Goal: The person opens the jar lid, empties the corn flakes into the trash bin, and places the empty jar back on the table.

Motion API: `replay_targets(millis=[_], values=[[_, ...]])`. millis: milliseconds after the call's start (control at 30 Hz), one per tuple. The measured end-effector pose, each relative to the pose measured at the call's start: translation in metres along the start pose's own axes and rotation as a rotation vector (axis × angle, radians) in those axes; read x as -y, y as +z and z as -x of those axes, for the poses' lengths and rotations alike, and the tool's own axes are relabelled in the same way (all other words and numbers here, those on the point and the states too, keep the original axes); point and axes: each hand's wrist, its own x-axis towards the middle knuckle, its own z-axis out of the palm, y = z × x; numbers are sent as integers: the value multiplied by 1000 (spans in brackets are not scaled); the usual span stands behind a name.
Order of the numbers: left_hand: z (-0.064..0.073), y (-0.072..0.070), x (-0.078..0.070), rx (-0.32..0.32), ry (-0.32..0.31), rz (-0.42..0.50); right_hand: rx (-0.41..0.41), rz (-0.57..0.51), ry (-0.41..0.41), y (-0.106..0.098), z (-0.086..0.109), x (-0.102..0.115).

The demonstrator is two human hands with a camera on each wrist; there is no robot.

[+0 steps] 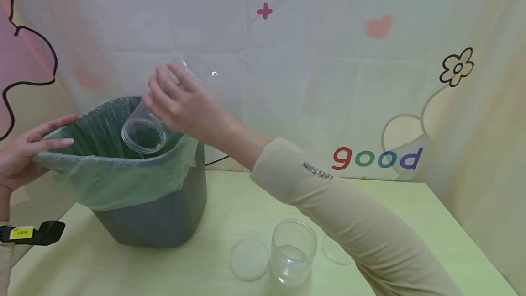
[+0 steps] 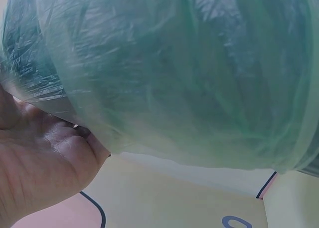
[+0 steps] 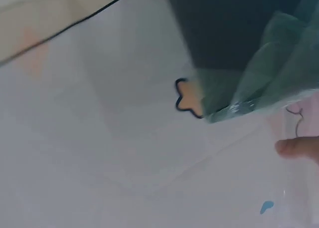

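Observation:
My right hand (image 1: 181, 99) grips a clear plastic jar (image 1: 140, 114) and tilts it, the round mouth facing down into the trash bin (image 1: 164, 216). The jar's base end shows above the wrist. A thin green bag (image 1: 135, 182) lines the bin and folds over its rim. On the far left, my left hand (image 1: 28, 152) holds that lined rim, thumb over the near edge. The left wrist view has the palm (image 2: 50, 163) against the bag's outside, with the fingertips hidden. In the right wrist view, a thumb (image 3: 299, 148) presses on the jar's clear wall (image 3: 294, 193).
A second clear jar (image 1: 293, 259) stands upright on the pale green table (image 1: 230, 204). Flat clear discs like lids lie on either side of it, one to the left (image 1: 249, 259) and one partly behind my right sleeve (image 1: 337, 250). A printed curtain (image 1: 287, 104) hangs behind.

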Motion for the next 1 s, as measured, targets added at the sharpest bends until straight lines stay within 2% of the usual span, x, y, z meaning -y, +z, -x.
replay_targets(millis=[67,200,367,433,533,667,767,900,1000], values=[[0,0,1,18,12,19,-8,6,-8,0,0,0],[-1,-1,2,3,-3,-14,56,-10,36,-2,-2,-3],[-3,-2,2,-20,-23,-88,44,-27,177,-3,-5,-5],[-3,-3,3,-21,-26,-95,58,-33,209,-3,-6,-4],[-2,-4,3,-23,-29,-59,116,-41,134,-4,-5,-1],[-2,-4,5,-5,-16,-4,127,-48,76,-1,-2,4],[-4,-5,6,-9,-21,-22,94,-38,139,2,0,3],[-6,-8,8,-20,-41,-70,115,-55,203,2,0,-2],[-7,-10,9,-22,-48,-82,135,-81,186,0,0,-2]])
